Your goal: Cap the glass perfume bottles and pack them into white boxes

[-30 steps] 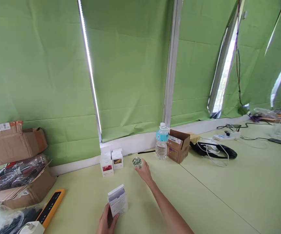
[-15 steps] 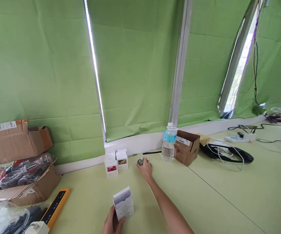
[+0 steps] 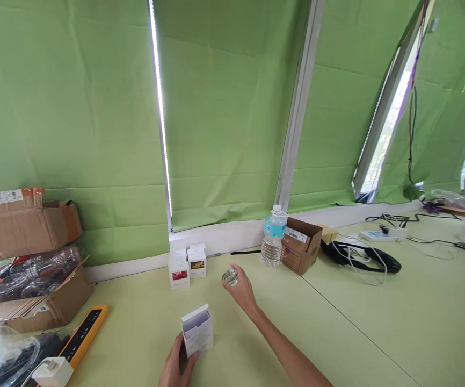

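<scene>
An open white box (image 3: pixel 198 334) is gripped at its lower part by my left hand (image 3: pixel 176 361), its top flap raised. My right hand (image 3: pixel 242 290) has thumb and fingers closed on a small round, shiny, clear object (image 3: pixel 230 276), beyond and to the right of the box. Small white boxes stand close together behind, one with a red picture (image 3: pixel 180 275) and one with a yellow picture (image 3: pixel 197 264).
A water bottle (image 3: pixel 273 236) stands beside a brown carton (image 3: pixel 300 246). Farther right lie a black strap-like item (image 3: pixel 361 257) and cables. At left are cardboard boxes (image 3: pixel 51 306), plastic-wrapped items and an orange power strip (image 3: pixel 83 336).
My right hand has drawn the shiny object slightly nearer and away from the back of the table. The whole view has shifted a little; my left hand still holds the open box.
</scene>
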{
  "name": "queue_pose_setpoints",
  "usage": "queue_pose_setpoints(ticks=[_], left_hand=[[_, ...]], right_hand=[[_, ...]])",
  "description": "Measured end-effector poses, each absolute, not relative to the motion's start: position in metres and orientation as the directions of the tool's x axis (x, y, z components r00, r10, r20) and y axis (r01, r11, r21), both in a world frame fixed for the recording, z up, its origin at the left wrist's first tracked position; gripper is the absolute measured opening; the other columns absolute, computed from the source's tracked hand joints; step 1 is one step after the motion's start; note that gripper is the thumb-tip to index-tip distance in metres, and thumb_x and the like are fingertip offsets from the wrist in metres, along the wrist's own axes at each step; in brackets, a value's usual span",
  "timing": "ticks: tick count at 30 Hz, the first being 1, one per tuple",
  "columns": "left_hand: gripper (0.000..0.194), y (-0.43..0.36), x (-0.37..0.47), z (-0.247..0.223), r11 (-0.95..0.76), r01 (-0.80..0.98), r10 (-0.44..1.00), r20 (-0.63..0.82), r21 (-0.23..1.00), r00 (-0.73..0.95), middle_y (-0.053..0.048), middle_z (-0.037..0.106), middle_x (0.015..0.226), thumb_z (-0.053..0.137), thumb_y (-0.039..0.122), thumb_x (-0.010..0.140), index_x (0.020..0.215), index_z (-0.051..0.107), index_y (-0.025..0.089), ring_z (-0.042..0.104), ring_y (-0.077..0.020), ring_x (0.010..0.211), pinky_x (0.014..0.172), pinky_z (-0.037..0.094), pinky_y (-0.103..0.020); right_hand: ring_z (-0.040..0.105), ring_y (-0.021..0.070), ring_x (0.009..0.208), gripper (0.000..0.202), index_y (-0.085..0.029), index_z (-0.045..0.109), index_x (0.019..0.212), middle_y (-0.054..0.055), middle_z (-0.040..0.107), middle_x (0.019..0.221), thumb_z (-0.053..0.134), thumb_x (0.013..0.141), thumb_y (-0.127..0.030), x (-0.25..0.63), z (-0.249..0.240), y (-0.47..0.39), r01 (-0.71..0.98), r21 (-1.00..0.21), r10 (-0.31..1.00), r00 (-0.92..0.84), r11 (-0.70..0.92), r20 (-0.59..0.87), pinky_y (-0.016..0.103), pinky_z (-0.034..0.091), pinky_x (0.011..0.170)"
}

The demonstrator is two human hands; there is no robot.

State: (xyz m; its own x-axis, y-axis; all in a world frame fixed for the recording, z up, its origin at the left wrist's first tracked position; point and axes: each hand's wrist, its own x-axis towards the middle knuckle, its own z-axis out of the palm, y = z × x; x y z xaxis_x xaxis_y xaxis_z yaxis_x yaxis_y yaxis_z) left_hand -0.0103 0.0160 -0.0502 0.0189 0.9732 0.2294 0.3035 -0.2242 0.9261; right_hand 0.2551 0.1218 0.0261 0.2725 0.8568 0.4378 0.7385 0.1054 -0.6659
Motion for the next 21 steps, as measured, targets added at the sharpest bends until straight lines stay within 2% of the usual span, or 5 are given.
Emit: queue_pose_setpoints(ticks=[7,16,18,21], left_hand=[[0.067,0.012,-0.011,-0.047,-0.240,0.277,0.970,0.243,0.930,0.023,-0.015,0.073,0.111,0.052,0.074,0.075,0.113,0.058,0.018,0.069,-0.0323,0.104,0.092,0.055,-0.041],[0.070,0.010,-0.009,-0.039,-0.246,0.281,0.967,0.255,0.928,0.002,-0.014,0.075,0.103,0.051,0.080,0.071,0.106,0.059,0.020,0.071,-0.0331,0.099,0.090,0.057,-0.041],[0.069,0.010,-0.009,-0.039,-0.249,0.274,0.967,0.256,0.929,0.009,-0.014,0.075,0.103,0.051,0.079,0.072,0.106,0.058,0.020,0.071,-0.0328,0.098,0.091,0.056,-0.041],[0.069,0.011,-0.009,-0.041,-0.248,0.270,0.967,0.253,0.930,0.018,-0.014,0.075,0.104,0.050,0.079,0.073,0.107,0.058,0.020,0.070,-0.0323,0.099,0.093,0.055,-0.041]], right_hand=[[0.064,0.0267,0.107,0.061,-0.021,0.054,0.125,0.009,0.066,0.119,0.069,0.068,-0.039,0.239,0.000,0.060,0.724,-0.681,0.902,0.215,0.110,0.374,0.035,0.049,0.091],[0.062,0.0303,0.114,0.064,-0.023,0.055,0.127,0.009,0.066,0.124,0.071,0.072,-0.049,0.229,-0.010,0.044,0.725,-0.684,0.905,0.237,0.077,0.352,0.039,0.046,0.098],[0.060,0.0276,0.117,0.057,-0.024,0.053,0.131,0.008,0.065,0.127,0.062,0.081,-0.050,0.236,-0.011,0.044,0.730,-0.679,0.903,0.240,0.074,0.356,0.037,0.045,0.099],[0.058,0.0228,0.119,0.042,-0.022,0.054,0.131,0.008,0.063,0.130,0.034,0.098,-0.040,0.255,-0.006,0.055,0.744,-0.667,0.897,0.279,0.024,0.344,0.035,0.045,0.100]])
